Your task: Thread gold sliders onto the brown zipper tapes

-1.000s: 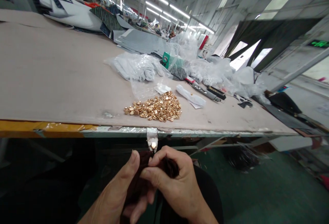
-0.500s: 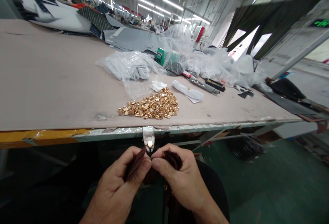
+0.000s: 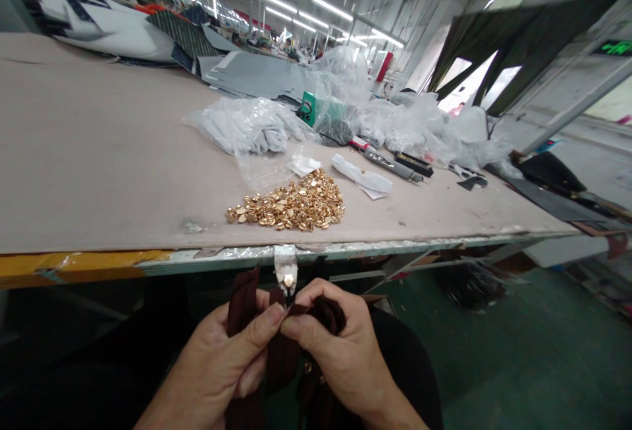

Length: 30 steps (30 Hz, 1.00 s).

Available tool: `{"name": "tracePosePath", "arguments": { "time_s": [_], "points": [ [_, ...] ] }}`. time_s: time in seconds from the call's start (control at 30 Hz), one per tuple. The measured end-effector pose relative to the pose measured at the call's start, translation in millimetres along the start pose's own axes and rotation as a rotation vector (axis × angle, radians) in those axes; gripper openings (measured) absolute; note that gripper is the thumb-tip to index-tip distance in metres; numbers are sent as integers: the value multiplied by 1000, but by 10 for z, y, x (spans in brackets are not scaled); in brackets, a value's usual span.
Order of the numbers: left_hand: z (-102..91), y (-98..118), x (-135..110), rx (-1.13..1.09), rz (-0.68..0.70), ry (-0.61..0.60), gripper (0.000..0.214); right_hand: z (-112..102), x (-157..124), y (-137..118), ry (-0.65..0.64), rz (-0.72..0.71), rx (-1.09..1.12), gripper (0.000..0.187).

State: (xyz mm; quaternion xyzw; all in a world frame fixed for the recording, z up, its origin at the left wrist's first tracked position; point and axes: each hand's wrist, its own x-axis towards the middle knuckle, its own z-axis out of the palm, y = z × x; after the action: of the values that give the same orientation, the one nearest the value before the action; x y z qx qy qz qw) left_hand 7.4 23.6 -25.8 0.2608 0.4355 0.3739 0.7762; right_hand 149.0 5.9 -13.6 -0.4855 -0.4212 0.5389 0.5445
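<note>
Dark brown zipper tape runs through both hands and hangs below them. My left hand is closed on one stretch of it, thumb and finger pinching near the middle. My right hand grips a bunched part of the same brown tape, its thumb tip almost touching the left thumb. Right above the fingertips, a metal holder juts down from the table edge with a gold zipper slider on it. Small gold pieces show on the tape hanging below the right hand.
A heap of gold zipper sliders lies near the front edge of the table. Behind it are clear plastic bags, a folded white paper, a grey tool and a green box. Fabric sheets lie farther back.
My left hand has shifted a little left and down and turned, so more brown tape shows in it. My right hand moved slightly left, still gripping its bunch.
</note>
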Motion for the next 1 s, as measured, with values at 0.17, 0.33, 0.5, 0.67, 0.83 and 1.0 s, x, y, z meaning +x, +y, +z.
{"name": "tracePosePath", "arguments": {
  "time_s": [0.17, 0.33, 0.5, 0.67, 0.83, 1.0],
  "points": [
    [-47, 95, -8, -29, 8, -61, 26, -7, 30, 56, -88, 209, 316, 34],
    [-70, 127, 40, 45, -1, -53, 26, 3, 89, 43, -45, 345, 395, 34],
    [-13, 155, 61, 74, -25, -32, 26, 18, 129, 40, -19, 375, 456, 31],
    [10, 173, 83, 66, -37, -47, 28, 19, 156, 41, -33, 392, 446, 30],
    [83, 236, 56, 33, -20, 14, 28, 23, 176, 27, -51, 398, 436, 29],
    [106, 288, 35, 95, 17, 103, 29, 19, 174, 54, -65, 407, 448, 28]
  ]
}}
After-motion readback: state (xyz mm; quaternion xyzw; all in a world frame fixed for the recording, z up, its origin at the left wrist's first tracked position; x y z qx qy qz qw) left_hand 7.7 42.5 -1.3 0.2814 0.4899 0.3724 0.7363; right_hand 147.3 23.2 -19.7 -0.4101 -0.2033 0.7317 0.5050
